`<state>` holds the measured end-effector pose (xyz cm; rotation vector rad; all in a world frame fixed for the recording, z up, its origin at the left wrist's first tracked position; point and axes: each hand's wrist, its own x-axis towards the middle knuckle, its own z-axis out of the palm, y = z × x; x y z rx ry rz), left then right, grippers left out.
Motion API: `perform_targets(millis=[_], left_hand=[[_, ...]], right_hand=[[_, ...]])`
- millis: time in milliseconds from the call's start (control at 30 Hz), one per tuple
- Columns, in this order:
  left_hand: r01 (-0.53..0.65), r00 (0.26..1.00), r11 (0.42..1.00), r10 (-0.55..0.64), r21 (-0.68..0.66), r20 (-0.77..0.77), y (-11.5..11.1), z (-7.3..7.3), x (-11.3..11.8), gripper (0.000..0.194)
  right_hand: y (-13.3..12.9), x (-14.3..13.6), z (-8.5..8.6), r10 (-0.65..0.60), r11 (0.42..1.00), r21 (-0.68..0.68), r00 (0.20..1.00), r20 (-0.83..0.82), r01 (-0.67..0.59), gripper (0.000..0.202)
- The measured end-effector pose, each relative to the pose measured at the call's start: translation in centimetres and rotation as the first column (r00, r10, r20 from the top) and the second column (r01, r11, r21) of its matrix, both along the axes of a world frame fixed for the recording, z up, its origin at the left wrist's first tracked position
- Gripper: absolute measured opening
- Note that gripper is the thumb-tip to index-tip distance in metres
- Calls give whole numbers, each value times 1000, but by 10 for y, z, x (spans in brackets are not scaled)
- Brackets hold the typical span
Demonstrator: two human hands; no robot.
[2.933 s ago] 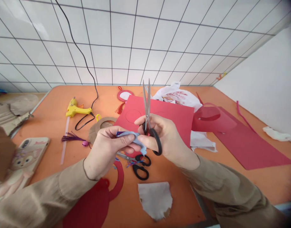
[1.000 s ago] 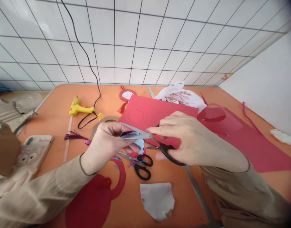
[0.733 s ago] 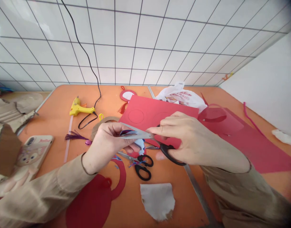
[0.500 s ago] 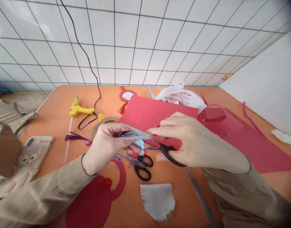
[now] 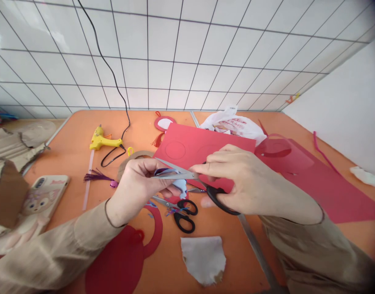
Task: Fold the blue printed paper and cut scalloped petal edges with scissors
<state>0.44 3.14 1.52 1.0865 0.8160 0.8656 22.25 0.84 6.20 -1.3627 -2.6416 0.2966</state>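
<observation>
Craft workspace; whether home or studio, unclear. Orange tabletop (image 5: 74,130) against white tiled wall (image 5: 163,41). Signs: yellow glue gun (image 5: 105,141), black-handled scissors (image 5: 191,175), red card (image 5: 202,138) with a drawn circle, pale ragged scrap (image 5: 204,259), purple tassel (image 5: 98,175), torn cardboard (image 5: 6,192) at left.

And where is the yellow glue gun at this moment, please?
In the head view, the yellow glue gun lies on the left part of the orange table, farther back than the left hand and just beyond the purple tassel.
</observation>
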Motion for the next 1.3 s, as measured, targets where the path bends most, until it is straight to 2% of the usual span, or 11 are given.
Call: perform_targets(millis=[567,1033,1300], left_hand=[[-2,1000,1000,2,-1,30,0,-5,-1,12],[19,997,1000,-18,-8,71,0,-4,-2,7],[-7,1000,1000,7,1,28,0,-3,-2,8]], right_hand=[[1,2,-1,30,999,35,1000,8,-30,6],[4,2,-4,30,998,47,1000,-6,-29,9],[1,-2,2,3,1000,-21,1000,20,-3,8]])
